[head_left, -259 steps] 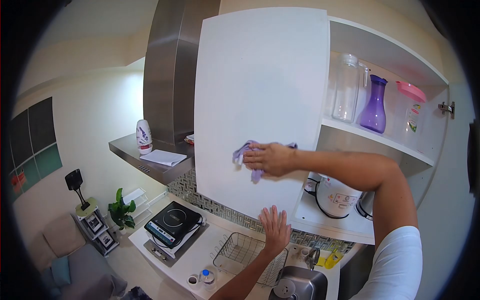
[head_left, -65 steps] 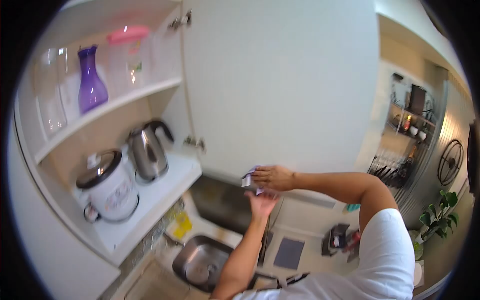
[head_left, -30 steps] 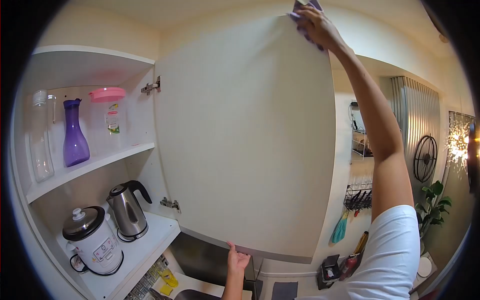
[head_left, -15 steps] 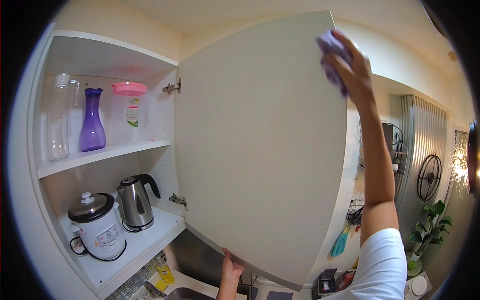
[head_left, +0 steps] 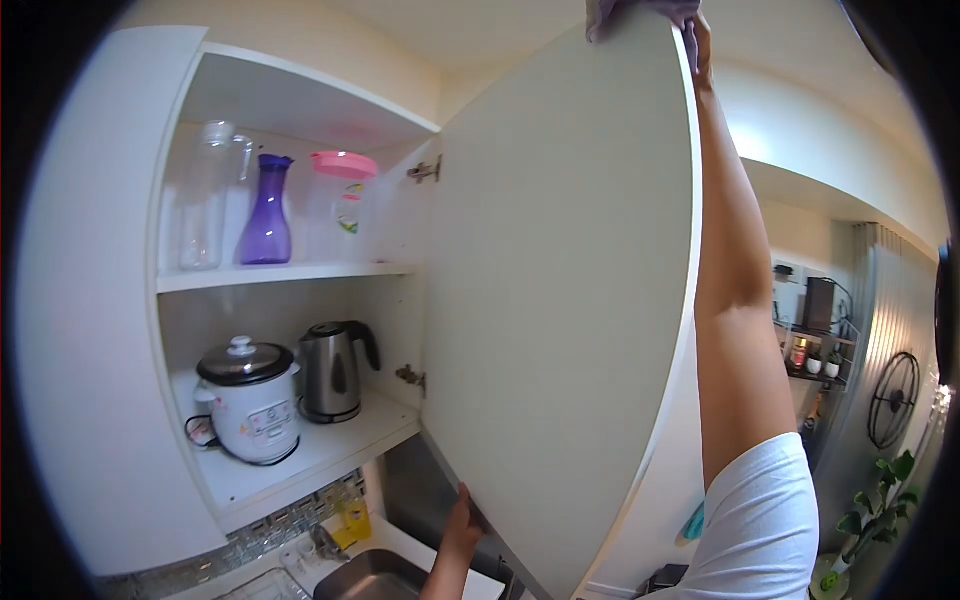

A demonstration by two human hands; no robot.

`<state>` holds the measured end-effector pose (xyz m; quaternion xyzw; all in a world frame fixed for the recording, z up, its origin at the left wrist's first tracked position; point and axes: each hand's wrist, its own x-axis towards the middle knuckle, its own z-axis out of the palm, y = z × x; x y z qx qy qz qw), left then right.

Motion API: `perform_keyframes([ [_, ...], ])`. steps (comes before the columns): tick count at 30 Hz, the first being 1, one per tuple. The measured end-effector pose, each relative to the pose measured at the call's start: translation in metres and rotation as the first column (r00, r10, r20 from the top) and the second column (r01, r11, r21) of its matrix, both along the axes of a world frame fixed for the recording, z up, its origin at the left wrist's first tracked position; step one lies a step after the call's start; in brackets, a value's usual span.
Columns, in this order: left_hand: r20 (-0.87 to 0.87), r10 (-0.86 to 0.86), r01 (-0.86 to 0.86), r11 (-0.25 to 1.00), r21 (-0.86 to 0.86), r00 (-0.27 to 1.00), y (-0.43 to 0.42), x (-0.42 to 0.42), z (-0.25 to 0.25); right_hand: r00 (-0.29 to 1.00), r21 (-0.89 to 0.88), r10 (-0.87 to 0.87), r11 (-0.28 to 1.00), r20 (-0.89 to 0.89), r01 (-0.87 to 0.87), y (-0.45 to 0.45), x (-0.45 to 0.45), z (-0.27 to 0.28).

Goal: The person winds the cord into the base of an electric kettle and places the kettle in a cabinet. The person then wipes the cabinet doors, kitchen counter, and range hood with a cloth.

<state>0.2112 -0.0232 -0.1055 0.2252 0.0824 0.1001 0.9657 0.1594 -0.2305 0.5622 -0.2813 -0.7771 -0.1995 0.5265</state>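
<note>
A white cabinet door (head_left: 560,280) stands swung open in front of me. My right hand (head_left: 703,52) reaches up to its top outer corner, fingers largely hidden behind the door and cloth. It holds a purple cloth (head_left: 638,12), which lies over the top edge. Down at the door's lower edge, my left hand (head_left: 462,524) grips the panel, thumb on the inner face and the other fingers out of sight beneath.
Inside the cabinet (head_left: 290,278) are a clear pitcher (head_left: 203,205), purple carafe (head_left: 267,220), pink-lidded container (head_left: 338,205), rice cooker (head_left: 255,410) and electric kettle (head_left: 331,375). Below lie a sink (head_left: 375,575) and a yellow bottle (head_left: 354,515). A wall rack (head_left: 825,378) hangs right.
My right hand has moved up with the cloth, from the door's inner face near the outer edge to its top corner. My left hand keeps the lower edge. The view has shifted.
</note>
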Motion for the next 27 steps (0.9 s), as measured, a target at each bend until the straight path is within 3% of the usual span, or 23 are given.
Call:
perform_keyframes([
  [2,0.192,0.005,-0.045,0.979,0.201,0.981,0.014,-0.008,-0.014,0.995,-0.049,0.103,0.993,-0.008,-0.104,0.03,-0.006,0.002],
  [3,0.187,0.039,-0.076,0.978,0.193,0.981,0.02,-0.011,-0.016,0.989,-0.071,0.149,0.986,-0.014,-0.15,0.045,-0.013,0.005],
  [5,-0.088,0.035,-0.022,0.99,0.136,0.995,0.038,-0.02,-0.015,0.97,-0.107,0.241,0.964,-0.03,-0.243,0.076,-0.028,0.009],
  [6,-0.091,0.072,-0.059,0.989,0.136,0.993,0.048,-0.03,-0.021,0.961,-0.123,0.275,0.953,-0.033,-0.277,0.09,-0.033,0.012],
  [8,0.01,-0.069,0.063,0.949,0.308,0.998,0.072,-0.053,-0.031,0.942,-0.158,0.336,0.93,0.005,-0.331,0.116,-0.041,0.027],
  [9,0.04,-0.057,0.04,0.939,0.341,0.998,0.08,-0.071,-0.03,0.93,-0.178,0.365,0.919,0.045,-0.352,0.132,-0.048,0.029],
  [10,0.07,-0.007,-0.018,0.935,0.354,0.997,0.087,-0.095,-0.023,0.916,-0.047,0.325,0.937,-0.237,-0.345,0.146,-0.058,0.019],
  [14,0.252,0.209,-0.302,0.853,0.426,0.945,0.111,-0.21,0.028,1.0,-0.01,-0.004,1.0,-0.025,0.004,0.201,-0.048,0.04],
  [15,0.306,0.266,-0.384,0.812,0.44,0.914,0.109,-0.238,0.045,0.992,-0.029,-0.043,0.999,-0.122,0.04,0.201,-0.072,0.019],
  [16,0.365,0.312,-0.461,0.762,0.455,0.877,0.105,-0.264,0.065,0.978,-0.056,-0.189,0.981,-0.086,0.184,0.214,-0.076,0.025],
  [17,0.417,0.352,-0.53,0.706,0.469,0.838,0.099,-0.283,0.086,0.996,0.062,-0.081,0.995,-0.035,0.083,0.221,-0.093,0.002],
  [19,0.449,0.406,-0.6,0.626,0.498,0.796,0.082,-0.302,0.124,0.984,-0.023,-0.09,0.996,-0.152,0.087,0.244,-0.11,-0.008],
  [20,0.499,0.604,-0.727,0.209,0.654,0.622,0.071,-0.299,0.144,0.992,-0.018,-0.06,0.998,-0.113,0.058,0.258,-0.111,-0.015],
  [21,0.599,0.692,-0.653,-0.242,0.717,0.402,0.067,-0.295,0.156,0.982,-0.024,-0.122,0.993,-0.145,0.12,0.263,-0.121,-0.024],
  [22,0.597,0.692,-0.638,-0.253,0.727,0.406,0.072,-0.293,0.159,0.994,0.555,-0.079,0.824,-0.079,0.11,0.315,-0.113,-0.003],
  [24,0.552,0.775,-0.724,-0.185,0.664,0.309,0.088,-0.286,0.165,0.995,0.59,0.088,0.801,0.046,-0.098,0.318,-0.107,-0.029],
  [27,0.562,0.77,-0.73,-0.192,0.656,0.303,0.104,-0.285,0.164,0.995,0.629,0.074,0.771,0.069,-0.101,0.328,-0.07,-0.034],
])
